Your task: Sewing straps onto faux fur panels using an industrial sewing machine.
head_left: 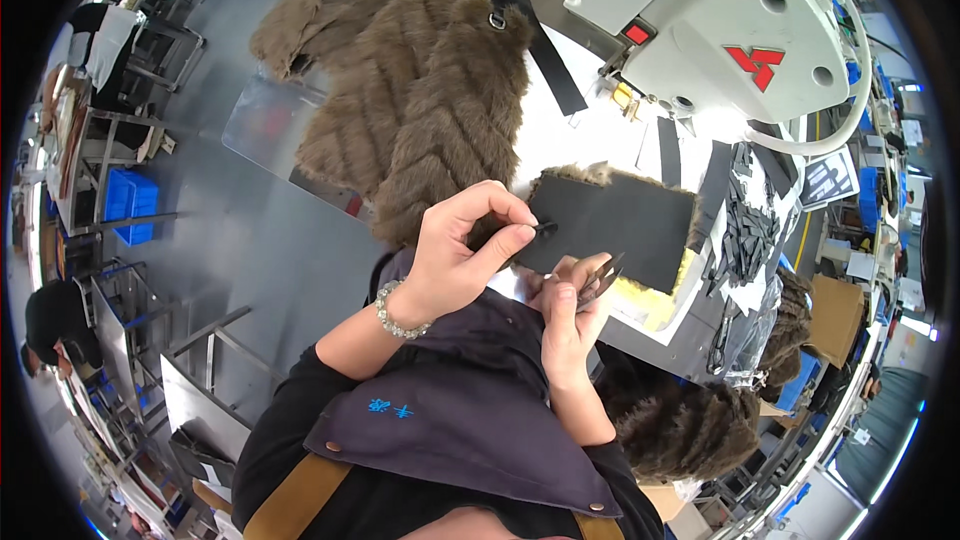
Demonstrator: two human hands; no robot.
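My left hand is closed in a pinch, thumb against forefinger, on a small black strip. Just below and to the right, my right hand is curled around thread snips, whose dark pointed blades stick out past the fingers. Both hands are over the near left part of a black panel edged with brown fur, which lies flat on the worktable. Yellow material shows along its near edge. What the fingers of my right hand cover cannot be seen.
A large pale sewing machine stands at the far right. Long brown fur pieces lie to the left, one with a black strap. A heap of black strips lies right of the panel. More fur bulges below the table edge.
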